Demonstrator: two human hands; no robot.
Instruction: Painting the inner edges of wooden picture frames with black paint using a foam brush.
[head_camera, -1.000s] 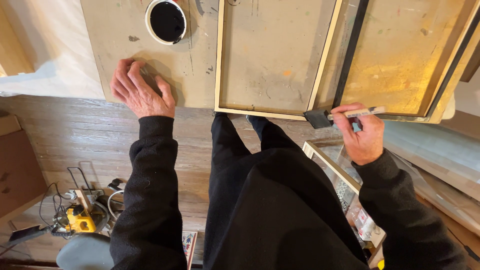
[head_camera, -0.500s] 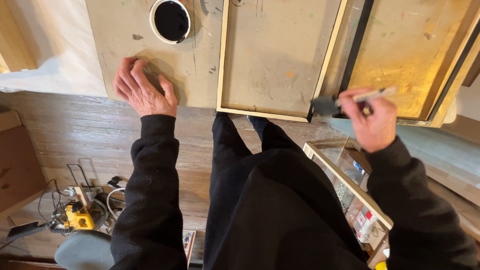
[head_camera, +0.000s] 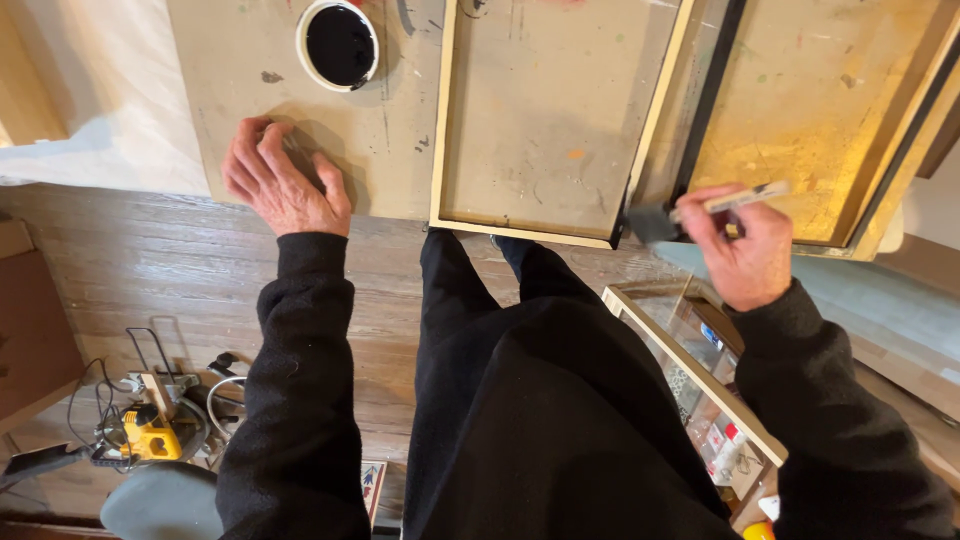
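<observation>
Black foam tips the brush (head_camera: 700, 211) that the right hand (head_camera: 742, 248) pinches by its pale handle, fingers curled tight round the stick. The brush lies nearly level, its long axis running across the bench's front edge: the dark foam head points toward the person's left and the handle end points right, tilted slightly up. The head sits at the near corner of a wooden frame (head_camera: 641, 130), right at the bench's front edge, where the frame's pale side meets a black-painted side; whether the foam touches the wood cannot be told. The left hand (head_camera: 282, 182) rests flat on the bench (head_camera: 230, 90), fingers spread a little and pressed onto the bare board near its front left corner. A round white tub of black paint (head_camera: 338, 43) stands farther back on the bench, beyond the left hand and beside the frame.
</observation>
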